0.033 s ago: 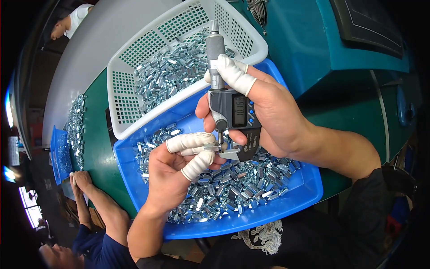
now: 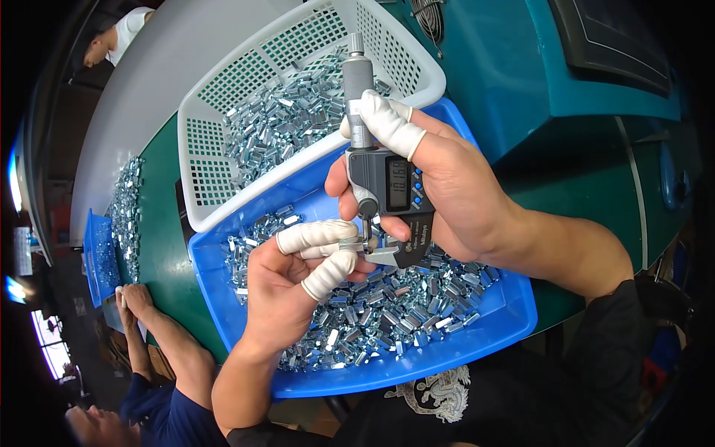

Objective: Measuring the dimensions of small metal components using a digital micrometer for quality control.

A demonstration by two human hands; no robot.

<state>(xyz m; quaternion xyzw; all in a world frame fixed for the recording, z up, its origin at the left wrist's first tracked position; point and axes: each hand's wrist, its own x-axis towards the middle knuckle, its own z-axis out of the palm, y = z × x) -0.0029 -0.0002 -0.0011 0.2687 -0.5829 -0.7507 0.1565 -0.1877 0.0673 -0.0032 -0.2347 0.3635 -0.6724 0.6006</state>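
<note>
Head camera: a small metal piece (image 2: pixel 348 244) in my left hand (image 2: pixel 279 287), a micrometer (image 2: pixel 399 181) in my right hand (image 2: pixel 456 179)

At the far left, a co-worker's hands (image 2: pixel 136 298) rest near a small blue tray (image 2: pixel 92 261) and a long heap of silvery parts (image 2: pixel 126 208) on the green table (image 2: pixel 162 246). Beyond them, a person in a white top (image 2: pixel 132 33) leans forward, head lowered.

Next stands a white perforated basket (image 2: pixel 264 182) with many hexagonal parts (image 2: pixel 290 112) in it. Just below is a large blue bin (image 2: pixel 357 387), full of similar loose parts (image 2: pixel 395 316).

Over the bin, my left thumb and fingers, in white finger covers (image 2: pixel 311 237), pinch the small metal piece; its right end is at the micrometer's measuring gap, though I cannot tell whether both faces touch it.

My right hand grips the micrometer's dark frame, my covered thumb pressed against the grey barrel. The tool points up and away from me, its digital display (image 2: pixel 398 182) facing me.

Farther right are a coil of wire (image 2: pixel 429 18) and a teal housing (image 2: pixel 514 67) bearing a dark panel (image 2: pixel 618 45).
</note>
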